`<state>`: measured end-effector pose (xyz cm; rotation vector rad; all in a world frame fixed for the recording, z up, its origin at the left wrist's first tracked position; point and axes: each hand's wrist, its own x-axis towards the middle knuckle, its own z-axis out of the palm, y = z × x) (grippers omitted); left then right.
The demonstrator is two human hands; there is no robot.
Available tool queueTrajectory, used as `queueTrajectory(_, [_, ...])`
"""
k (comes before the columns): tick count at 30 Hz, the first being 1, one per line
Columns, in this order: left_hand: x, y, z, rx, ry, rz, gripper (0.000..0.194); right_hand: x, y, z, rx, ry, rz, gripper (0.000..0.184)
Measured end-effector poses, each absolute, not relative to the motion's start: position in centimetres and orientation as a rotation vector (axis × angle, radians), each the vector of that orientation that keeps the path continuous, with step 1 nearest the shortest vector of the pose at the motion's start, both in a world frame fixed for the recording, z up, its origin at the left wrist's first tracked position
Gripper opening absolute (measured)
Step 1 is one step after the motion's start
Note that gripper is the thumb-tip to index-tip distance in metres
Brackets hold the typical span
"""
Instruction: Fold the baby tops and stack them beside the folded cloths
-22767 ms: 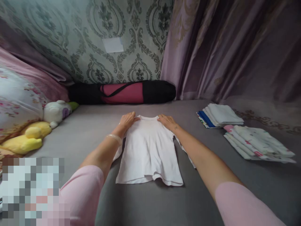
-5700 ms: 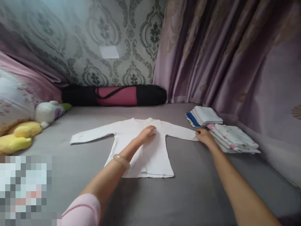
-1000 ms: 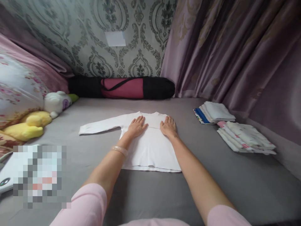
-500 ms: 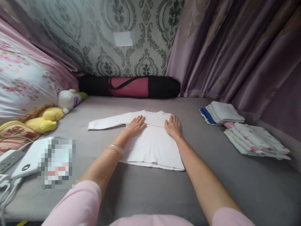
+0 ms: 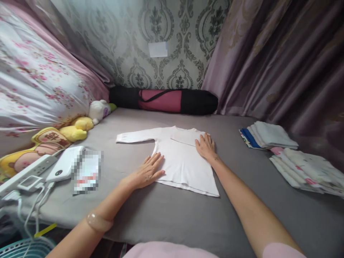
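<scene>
A white long-sleeved shirt (image 5: 180, 161) lies spread on the grey bed sheet (image 5: 166, 215), its hem toward me. One sleeve stretches out to the left; the other is folded across the chest. My left hand (image 5: 150, 168) rests flat, fingers apart, at the shirt's lower left edge, partly on the fabric. Fingers outstretched, my right hand (image 5: 206, 147) presses on the upper right side, by the shoulder and the folded sleeve. Neither hand grips anything.
Folded clothes (image 5: 274, 134) and a second folded stack (image 5: 306, 170) lie at the right. Plush toys (image 5: 77, 129), a white power bank (image 5: 66, 165) and a power strip (image 5: 32, 173) with cables are at the left. A long black and pink bag (image 5: 163, 100) lies along the wall.
My left hand has slid from the upper chest down to the shirt's lower left side. My right hand stays by the right shoulder. The view has shifted slightly left.
</scene>
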<state>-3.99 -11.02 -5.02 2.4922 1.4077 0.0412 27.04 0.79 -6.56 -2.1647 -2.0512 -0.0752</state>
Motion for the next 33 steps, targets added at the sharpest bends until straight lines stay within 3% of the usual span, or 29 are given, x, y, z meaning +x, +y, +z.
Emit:
queueTrajectory(9, [-6.6,-14.5,-3.0,2.302,1.328,0.148,0.053,26.8,1.1,-6.0,-2.184,-2.109,-0.085,0.055])
queueTrajectory(14, [-10.2,-8.5,-3.1,1.842,1.888,0.702,0.050,23.8,1.7,-5.3,-2.054,-2.186,-0.074,0.055])
queueTrajectory(17, [-13.7,-4.1,-3.6,1.615,2.300,0.817,0.046,20.9,2.0,-5.2,-1.920,-2.273,0.010,0.054])
queueTrajectory(20, [-16.7,-0.8,-4.1,1.429,2.589,0.720,0.043,17.9,2.4,-5.2,-1.814,-2.325,0.112,0.054])
queueTrajectory(25, [-18.7,2.2,-4.2,1.309,2.632,0.485,0.038,13.7,3.6,-5.3,-1.691,-2.377,0.282,0.054])
queueTrajectory(33, [-19.8,5.3,-3.8,1.147,2.388,0.645,0.024,9.8,5.5,-5.1,-1.771,-2.293,0.391,0.055])
